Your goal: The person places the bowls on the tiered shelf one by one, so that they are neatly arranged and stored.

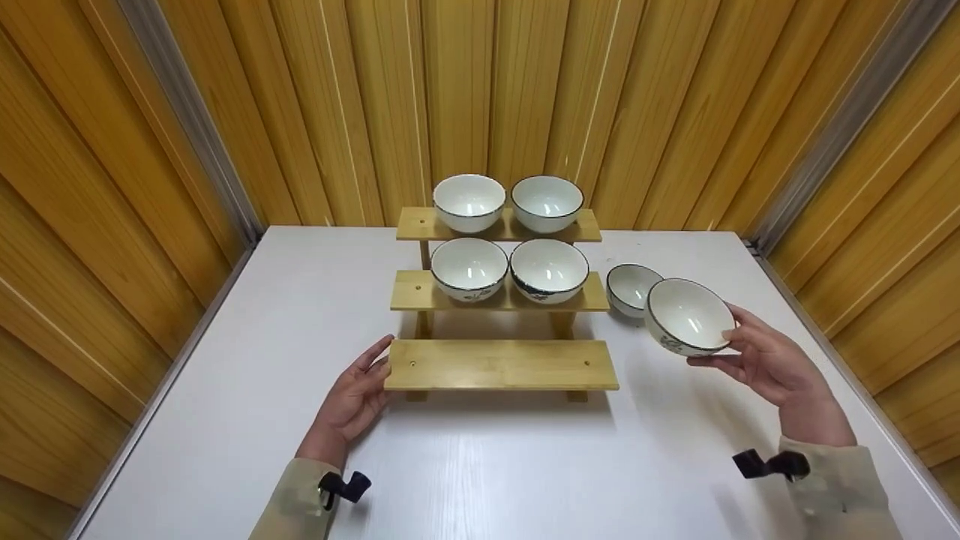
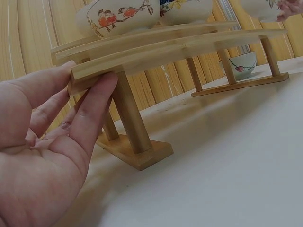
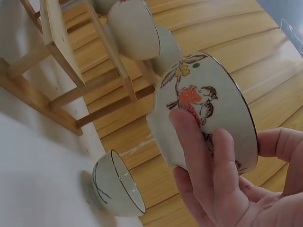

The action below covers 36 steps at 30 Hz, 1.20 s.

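Observation:
My right hand (image 1: 772, 364) holds a white bowl (image 1: 686, 319) up off the table, thumb at its dark rim and fingers spread along its outer wall. In the right wrist view, orange and brown birds decorate this bowl (image 3: 213, 104). With my left hand (image 1: 360, 397) I grip the left end of the lowest step of a three-step wooden rack (image 1: 501, 365); the left wrist view has the fingers around the end of the board (image 2: 94, 75). Two bowls stand on the top step and two on the middle step, while the lowest step is bare.
Another bowl (image 1: 630, 289) stands on the white table (image 1: 480, 465) right of the rack, partly hidden behind the held bowl. Wood-look panel walls (image 1: 465, 90) rise behind the table and at both sides.

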{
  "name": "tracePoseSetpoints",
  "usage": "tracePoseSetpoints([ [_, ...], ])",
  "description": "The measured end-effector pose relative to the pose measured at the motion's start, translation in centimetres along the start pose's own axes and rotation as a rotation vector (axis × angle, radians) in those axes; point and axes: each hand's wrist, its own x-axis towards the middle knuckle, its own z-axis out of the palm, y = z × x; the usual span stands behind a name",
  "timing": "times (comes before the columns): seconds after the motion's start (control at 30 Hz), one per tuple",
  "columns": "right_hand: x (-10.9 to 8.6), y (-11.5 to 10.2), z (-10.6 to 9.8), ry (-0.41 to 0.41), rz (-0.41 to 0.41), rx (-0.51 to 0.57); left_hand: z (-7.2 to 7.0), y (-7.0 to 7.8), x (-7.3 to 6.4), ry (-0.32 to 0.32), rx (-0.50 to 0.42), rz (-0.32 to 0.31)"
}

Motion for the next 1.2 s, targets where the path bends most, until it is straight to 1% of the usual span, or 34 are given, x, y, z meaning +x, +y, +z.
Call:
tracePoseSetpoints([
  [0.13, 0.3, 0.4, 1.6, -0.076, 0.017, -0.054, 0.0, 0.0, 0.0, 0.009, 0.007, 0.001],
  [0.27, 0.7, 1.0, 3.2, -0.151, 0.029, -0.078, -0.1, -0.1, 0.0, 0.011, 0.002, 0.001],
  [0.37, 1.1, 1.6, 4.6, -0.184, 0.038, -0.106, 0.0, -0.1, 0.0, 0.010, -0.002, -0.001],
  [0.43, 1.5, 2.0, 5.6, -0.192, 0.045, -0.129, 0.0, -0.1, 0.0, 0.011, -0.001, 0.000],
  [0.67, 3.6, 4.0, 9.0, -0.163, 0.098, -0.205, 0.1, 0.0, 0.0, 0.012, -0.003, 0.000],
  [0.8, 5.2, 5.3, 11.3, -0.117, 0.131, -0.254, 0.2, 0.0, 0.1, 0.030, -0.001, 0.000],
  [0.93, 6.8, 6.5, 13.3, -0.106, 0.145, -0.288, 0.3, 0.0, 0.1, 0.045, -0.001, -0.002],
  [1.1, 8.9, 8.2, 15.8, -0.088, 0.171, -0.322, 0.2, 0.1, 0.0, 0.035, -0.002, -0.003],
  [1.2, 10.0, 9.0, 17.1, -0.069, 0.188, -0.317, 0.1, 0.1, 0.0, 0.023, -0.001, -0.004],
])
